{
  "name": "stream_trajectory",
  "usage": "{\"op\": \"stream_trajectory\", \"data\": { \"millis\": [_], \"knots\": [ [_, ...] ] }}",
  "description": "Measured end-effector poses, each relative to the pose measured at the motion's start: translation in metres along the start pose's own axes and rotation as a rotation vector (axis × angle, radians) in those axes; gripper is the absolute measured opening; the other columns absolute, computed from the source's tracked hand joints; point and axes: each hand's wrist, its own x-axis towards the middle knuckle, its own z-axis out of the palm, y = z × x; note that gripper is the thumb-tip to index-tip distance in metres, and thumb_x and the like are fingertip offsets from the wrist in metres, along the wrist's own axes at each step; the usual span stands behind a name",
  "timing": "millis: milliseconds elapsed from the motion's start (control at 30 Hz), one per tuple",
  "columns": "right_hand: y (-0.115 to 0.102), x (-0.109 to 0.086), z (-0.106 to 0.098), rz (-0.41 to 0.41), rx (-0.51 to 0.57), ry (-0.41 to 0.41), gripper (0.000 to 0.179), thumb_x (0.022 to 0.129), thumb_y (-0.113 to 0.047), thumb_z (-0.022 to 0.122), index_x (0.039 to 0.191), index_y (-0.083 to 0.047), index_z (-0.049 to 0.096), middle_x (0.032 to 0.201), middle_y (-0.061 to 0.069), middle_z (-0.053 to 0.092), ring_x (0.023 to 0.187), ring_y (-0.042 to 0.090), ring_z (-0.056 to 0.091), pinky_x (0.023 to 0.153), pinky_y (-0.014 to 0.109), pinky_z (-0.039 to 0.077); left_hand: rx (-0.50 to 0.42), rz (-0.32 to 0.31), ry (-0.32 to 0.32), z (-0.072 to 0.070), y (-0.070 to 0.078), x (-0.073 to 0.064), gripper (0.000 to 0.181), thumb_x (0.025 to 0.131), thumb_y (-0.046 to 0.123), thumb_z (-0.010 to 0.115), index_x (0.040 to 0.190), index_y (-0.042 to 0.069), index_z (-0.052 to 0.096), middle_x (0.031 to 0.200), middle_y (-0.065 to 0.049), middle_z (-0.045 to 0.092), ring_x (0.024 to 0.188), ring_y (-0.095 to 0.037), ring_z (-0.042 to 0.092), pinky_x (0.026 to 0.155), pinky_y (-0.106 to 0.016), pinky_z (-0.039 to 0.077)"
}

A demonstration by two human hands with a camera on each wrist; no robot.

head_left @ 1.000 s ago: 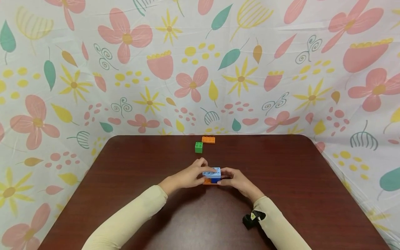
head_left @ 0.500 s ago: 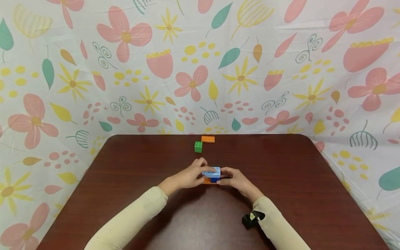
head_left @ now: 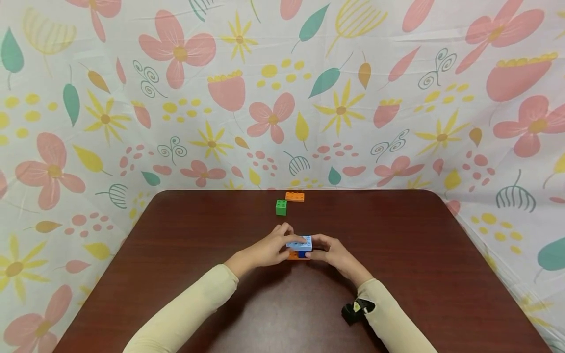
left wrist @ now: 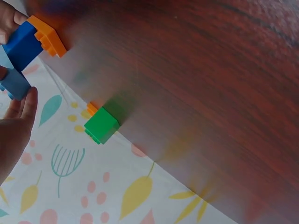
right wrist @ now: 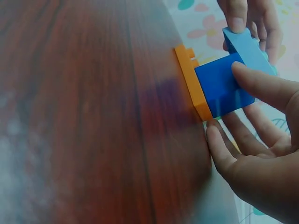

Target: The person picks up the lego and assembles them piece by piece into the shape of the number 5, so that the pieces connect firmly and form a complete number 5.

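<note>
A small stack of toy building bricks stands on the table between both hands. At its bottom is a flat orange brick [right wrist: 191,84], with a dark blue brick [right wrist: 217,86] upright on its right end. A light blue brick [right wrist: 250,53] lies across the top and juts out leftward over the orange one. My left hand [head_left: 267,248] pinches the jutting end of the light blue brick between thumb and fingers. From the right, my right hand [head_left: 336,256] grips the dark blue brick, thumb on its near face and fingers behind.
Beyond the stack, a green brick [head_left: 281,208] stands on the dark wooden table [head_left: 379,220]. Behind it, near the far edge, lies another flat orange brick [head_left: 295,196]. A flowered cloth [head_left: 273,162] hangs behind the table. A black device [head_left: 351,312] sits at the right wrist.
Both hands stay at the stack in nearly the same pose. The right thumb has shifted slightly left over the dark blue brick.
</note>
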Motion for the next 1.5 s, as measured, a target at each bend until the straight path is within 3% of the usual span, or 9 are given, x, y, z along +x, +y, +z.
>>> {"op": "stream_trajectory", "data": {
  "millis": [400,667,800,1000,1200,1500],
  "knots": [
    [-0.005,0.001,0.006,-0.046,0.039,0.007,0.049,0.088,-0.019,0.072,0.132,-0.006,0.055,0.128,0.011,0.058,0.112,0.025,0.057,0.089,0.04,0.05,-0.022,0.014,0.026,0.002,-0.003,-0.001,0.042,0.091,0.003,0.061,0.131,0.017,0.06,0.112,-0.006,0.042,0.096,-0.019,0.036,0.078,-0.023,0.041],
    [-0.005,0.001,0.006,-0.037,0.037,0.024,0.047,0.087,-0.019,0.073,0.129,-0.005,0.057,0.125,0.011,0.06,0.11,0.025,0.058,0.088,0.042,0.05,-0.058,0.034,0.038,0.002,-0.006,0.001,0.041,0.09,0.004,0.062,0.129,0.016,0.062,0.111,-0.005,0.044,0.093,-0.017,0.037,0.074,-0.022,0.039],
    [-0.004,0.002,0.005,-0.038,0.03,0.033,0.043,0.088,-0.014,0.071,0.127,-0.001,0.058,0.121,0.012,0.061,0.106,0.024,0.06,0.087,0.044,0.05,-0.11,0.028,0.012,-0.002,-0.01,0.003,0.041,0.089,0.004,0.063,0.128,0.017,0.064,0.109,-0.003,0.045,0.092,-0.017,0.037,0.073,-0.026,0.037],
    [-0.003,0.002,0.007,-0.035,0.042,0.054,0.044,0.086,-0.015,0.073,0.127,-0.003,0.059,0.123,0.011,0.061,0.105,0.023,0.06,0.086,0.044,0.051,-0.208,0.006,-0.021,-0.005,-0.018,0.004,0.038,0.091,0.007,0.062,0.127,0.018,0.065,0.108,0.0,0.048,0.097,-0.017,0.041,0.083,-0.038,0.045],
    [-0.002,0.002,0.008,-0.017,0.046,0.078,0.048,0.084,-0.019,0.077,0.127,-0.004,0.06,0.123,0.011,0.061,0.105,0.023,0.061,0.084,0.039,0.052,-0.345,0.036,0.045,-0.006,-0.028,0.005,0.03,0.094,0.007,0.06,0.122,0.011,0.068,0.109,-0.004,0.057,0.098,-0.017,0.053,0.086,-0.033,0.051],
    [-0.002,0.004,0.008,-0.011,0.041,0.083,0.049,0.082,-0.02,0.078,0.125,-0.003,0.06,0.12,0.011,0.063,0.104,0.022,0.061,0.084,0.035,0.052,-0.415,-0.082,0.187,-0.012,-0.045,0.007,0.025,0.098,0.012,0.055,0.12,0.008,0.067,0.11,-0.015,0.061,0.09,-0.017,0.056,0.078,-0.028,0.05]
  ]
}}
